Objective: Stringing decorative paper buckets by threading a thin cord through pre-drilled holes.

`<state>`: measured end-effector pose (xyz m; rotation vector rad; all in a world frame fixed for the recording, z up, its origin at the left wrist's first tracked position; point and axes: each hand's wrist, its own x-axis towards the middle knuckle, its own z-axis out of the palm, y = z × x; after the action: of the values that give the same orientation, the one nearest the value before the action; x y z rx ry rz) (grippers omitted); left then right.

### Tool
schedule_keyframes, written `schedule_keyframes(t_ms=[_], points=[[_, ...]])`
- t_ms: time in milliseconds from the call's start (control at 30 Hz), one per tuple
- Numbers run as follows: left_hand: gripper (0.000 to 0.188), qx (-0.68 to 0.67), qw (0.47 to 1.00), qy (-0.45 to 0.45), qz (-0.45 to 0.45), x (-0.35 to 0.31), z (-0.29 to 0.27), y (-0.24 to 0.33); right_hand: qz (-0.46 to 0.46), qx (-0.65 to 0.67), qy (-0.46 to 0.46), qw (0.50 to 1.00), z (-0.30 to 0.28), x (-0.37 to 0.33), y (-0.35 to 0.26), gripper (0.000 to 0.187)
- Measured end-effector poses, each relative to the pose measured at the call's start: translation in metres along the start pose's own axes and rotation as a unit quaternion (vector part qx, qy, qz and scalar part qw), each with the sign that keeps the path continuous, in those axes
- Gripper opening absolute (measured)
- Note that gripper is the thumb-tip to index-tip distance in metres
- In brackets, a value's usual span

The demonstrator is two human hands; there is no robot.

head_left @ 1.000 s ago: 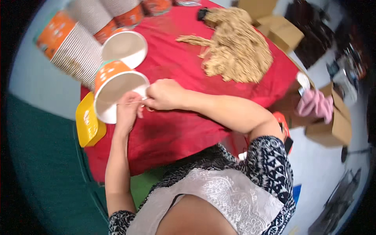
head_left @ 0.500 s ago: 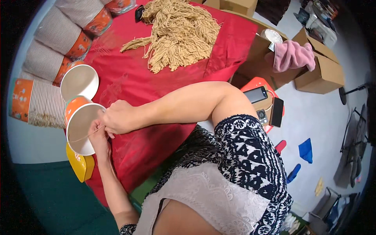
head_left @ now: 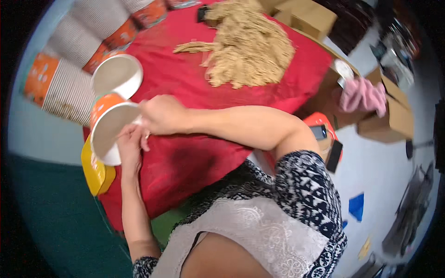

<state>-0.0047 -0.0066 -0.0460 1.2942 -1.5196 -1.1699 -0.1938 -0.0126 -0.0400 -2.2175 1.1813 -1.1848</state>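
Note:
An orange paper tub point(head_left: 113, 132) with a white inside lies on its side at the table's left edge, its mouth toward me. Both my hands meet at the right side of its rim. My left hand point(head_left: 133, 141) is pinched just in front of the mouth, where a thin string ran from its fingers half a second ago; blur hides most of that string now. Against it, my right hand point(head_left: 162, 113) is curled closed, knuckles up, its fingertips hidden. A second tub point(head_left: 118, 76) lies just beyond, with its mouth also turned toward me.
Nested stacks of paper tubs point(head_left: 76, 88) line the left side. A heap of tan strings point(head_left: 250, 46) lies on the red tablecloth point(head_left: 185, 83). Near the tubs is a yellow container point(head_left: 96, 171). Cardboard boxes point(head_left: 387, 118), a pink cloth point(head_left: 364, 96) and phones point(head_left: 318, 132) stand right.
The whole view has shifted, with the table's things now further right. My hands stay together at the tub's rim; the string across its mouth no longer shows clearly.

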Motion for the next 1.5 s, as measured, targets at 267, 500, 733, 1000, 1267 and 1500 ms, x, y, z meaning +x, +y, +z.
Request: schedule_keyframes(t_ms=[267,500,733,1000,1267,1500], points=[[0.012,-0.044,0.999,-0.004,-0.024,-0.001,0.005,-0.003,0.030,-0.148,0.051,0.987,-0.017,0.001,0.008,0.016],[0.003,-0.120,0.992,-0.001,-0.034,-0.002,0.001,-0.010,0.039,-0.168,-0.148,0.974,-0.026,0.001,-0.009,0.018],[0.005,-0.146,0.988,0.014,-0.036,0.000,0.005,-0.009,-0.028,-0.101,-0.127,0.986,-0.014,-0.006,0.017,0.015],[0.005,-0.119,0.992,0.014,-0.035,-0.001,0.001,-0.013,-0.013,-0.081,-0.187,0.979,-0.018,-0.007,-0.013,0.014],[0.004,-0.109,0.994,0.009,-0.022,0.001,0.003,-0.014,-0.053,-0.154,-0.166,0.973,0.003,-0.016,-0.004,0.018],[0.004,-0.114,0.993,0.011,-0.016,0.001,0.003,-0.015,-0.080,-0.143,-0.165,0.973,0.003,-0.017,-0.009,0.011]])
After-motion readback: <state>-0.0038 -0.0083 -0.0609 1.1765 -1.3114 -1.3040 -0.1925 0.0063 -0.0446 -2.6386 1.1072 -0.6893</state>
